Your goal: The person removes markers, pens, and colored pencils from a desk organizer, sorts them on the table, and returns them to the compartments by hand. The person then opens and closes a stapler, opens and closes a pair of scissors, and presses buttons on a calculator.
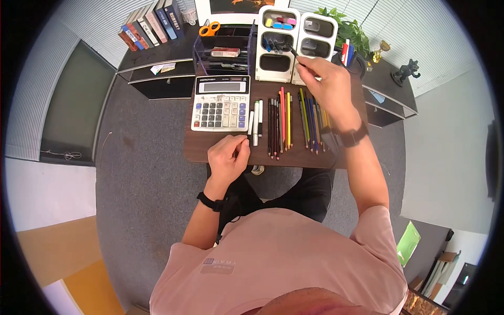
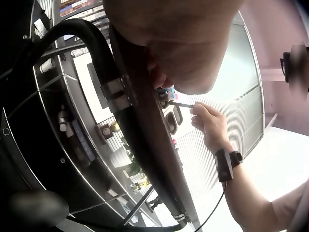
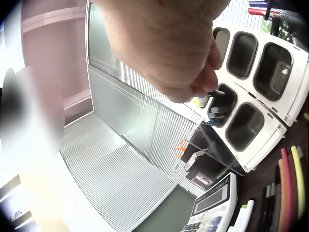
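My right hand pinches a slim black pen over the white compartment organizer. In the head view, the pen's far end is at the left column's middle compartment, where several blue and dark pens stand. From the right wrist view, the fingers cover most of the held pen. My left hand rests at the table's front edge with loosely curled fingers and nothing visible in them. White markers lie just beyond it, beside the calculator.
Colored pencils lie in two groups on the brown table. Behind the calculator stands a clear desk organizer with orange scissors. Highlighters fill the white organizer's upper left compartment. A dark pen cup is at the right.
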`<act>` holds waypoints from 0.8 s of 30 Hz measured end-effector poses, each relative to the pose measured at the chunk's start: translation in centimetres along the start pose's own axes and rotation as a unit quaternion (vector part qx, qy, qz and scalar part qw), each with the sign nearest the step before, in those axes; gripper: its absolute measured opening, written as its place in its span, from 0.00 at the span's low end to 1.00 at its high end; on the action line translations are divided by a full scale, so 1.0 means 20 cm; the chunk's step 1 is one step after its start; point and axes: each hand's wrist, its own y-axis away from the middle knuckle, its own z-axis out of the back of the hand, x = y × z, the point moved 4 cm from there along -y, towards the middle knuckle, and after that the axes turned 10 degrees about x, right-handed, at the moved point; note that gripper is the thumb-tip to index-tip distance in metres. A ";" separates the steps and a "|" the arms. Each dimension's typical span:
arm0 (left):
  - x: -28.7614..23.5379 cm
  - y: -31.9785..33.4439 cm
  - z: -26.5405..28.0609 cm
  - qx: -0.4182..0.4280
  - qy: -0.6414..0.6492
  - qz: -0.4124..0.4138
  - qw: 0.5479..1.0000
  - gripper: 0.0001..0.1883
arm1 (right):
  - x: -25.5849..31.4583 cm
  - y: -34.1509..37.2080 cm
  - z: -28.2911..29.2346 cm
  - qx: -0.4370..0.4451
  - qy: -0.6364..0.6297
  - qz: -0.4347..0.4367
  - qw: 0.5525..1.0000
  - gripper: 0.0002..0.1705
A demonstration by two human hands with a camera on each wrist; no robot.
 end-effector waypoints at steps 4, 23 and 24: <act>-0.02 -0.01 0.00 0.004 -0.023 -0.015 1.000 0.03 | -0.08 -0.07 -0.11 0.027 0.018 -0.022 0.999 0.11; 0.02 0.01 -0.01 -0.012 -0.009 -0.027 1.000 0.02 | 0.24 0.27 -0.19 0.157 -0.087 -0.073 0.981 0.15; 0.02 0.02 -0.01 -0.008 -0.004 -0.012 1.000 0.02 | 0.28 0.28 -0.21 0.148 -0.059 -0.017 0.987 0.17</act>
